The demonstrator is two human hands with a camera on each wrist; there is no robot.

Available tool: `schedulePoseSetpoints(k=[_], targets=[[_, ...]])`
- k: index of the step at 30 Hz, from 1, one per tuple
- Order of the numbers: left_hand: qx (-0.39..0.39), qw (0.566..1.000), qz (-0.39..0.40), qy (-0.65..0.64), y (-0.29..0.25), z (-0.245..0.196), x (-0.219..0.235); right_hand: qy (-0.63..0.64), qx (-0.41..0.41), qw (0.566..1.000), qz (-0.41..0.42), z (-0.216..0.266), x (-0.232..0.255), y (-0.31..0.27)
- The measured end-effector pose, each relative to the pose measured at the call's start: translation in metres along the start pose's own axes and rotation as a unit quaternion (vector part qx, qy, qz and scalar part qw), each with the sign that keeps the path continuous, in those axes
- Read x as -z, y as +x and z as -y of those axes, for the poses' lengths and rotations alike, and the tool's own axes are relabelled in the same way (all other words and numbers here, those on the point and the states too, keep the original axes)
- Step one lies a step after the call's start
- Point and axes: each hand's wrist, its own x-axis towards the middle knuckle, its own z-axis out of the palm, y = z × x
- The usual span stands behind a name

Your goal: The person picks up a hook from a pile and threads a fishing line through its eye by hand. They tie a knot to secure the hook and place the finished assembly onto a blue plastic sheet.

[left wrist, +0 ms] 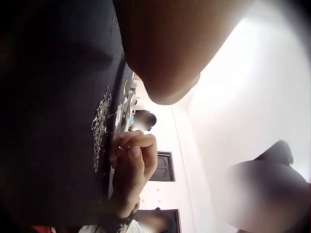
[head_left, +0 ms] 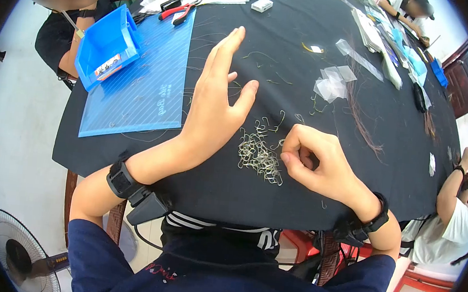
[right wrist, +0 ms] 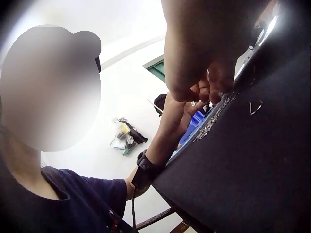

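My left hand (head_left: 213,101): fingers straight, thumb spread. My right hand (head_left: 331,164) pinches a thin metal piece (left wrist: 121,148) beside the hook pile (head_left: 259,155) on the worktop (head_left: 212,200).

The bare, outstretched left hand (head_left: 212,105) has its fingers (head_left: 222,59) straight, pointing just past twelve o'clock, with the thumb (head_left: 245,98) spread toward one. The bare right hand (head_left: 324,160) points toward ten o'clock, fingers curled, thumb and index finger drawn into a pinch. Both elbows are bent.
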Motion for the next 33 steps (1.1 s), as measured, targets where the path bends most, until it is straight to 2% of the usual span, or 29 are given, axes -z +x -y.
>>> schedulePoseSetpoints(k=[4, 7, 10, 13, 16, 18, 20, 21, 24, 28, 33], targets=[[0.002, 1.000, 0.031, -0.005, -0.001, -0.001, 0.001, -0.001, 0.004, 1.000, -0.001, 0.001, 0.000, 0.000], [-0.017, 0.999, -0.014, -0.023, -0.001, 0.000, -0.003, -0.010, 0.007, 1.000, 0.002, 0.000, 0.000, 0.000], [-0.072, 0.997, -0.027, -0.018, 0.003, -0.004, 0.004, -0.015, 0.020, 1.000, -0.010, 0.000, -0.001, 0.001], [0.008, 0.996, 0.030, -0.084, -0.004, -0.018, 0.015, -0.038, 0.025, 0.999, -0.017, 0.001, 0.000, 0.002], [-0.003, 0.991, 0.077, -0.112, -0.006, -0.020, 0.008, -0.050, 0.077, 0.989, -0.116, -0.012, 0.000, 0.005], [0.006, 0.987, 0.120, -0.105, -0.006, -0.019, 0.008, -0.026, -0.033, 0.983, -0.180, -0.004, 0.006, 0.001], [0.018, 0.980, 0.166, -0.105, -0.007, -0.016, 0.006, 0.024, -0.034, 0.968, -0.249, -0.009, 0.007, 0.003], [0.014, 0.978, 0.190, -0.088, -0.007, -0.017, 0.008, 0.019, -0.040, 0.967, -0.250, -0.010, 0.009, 0.004], [0.013, 0.972, 0.229, -0.043, -0.009, -0.015, 0.006, -0.126, -0.046, 0.969, -0.206, -0.015, 0.011, 0.007], [-0.012, 0.975, 0.220, -0.026, -0.009, -0.010, 0.004, -0.204, -0.110, 0.963, -0.138, -0.020, 0.007, 0.004], [-0.008, 0.975, 0.222, -0.031, -0.010, -0.010, 0.004, -0.227, -0.068, 0.961, -0.144, -0.019, 0.006, 0.004]])
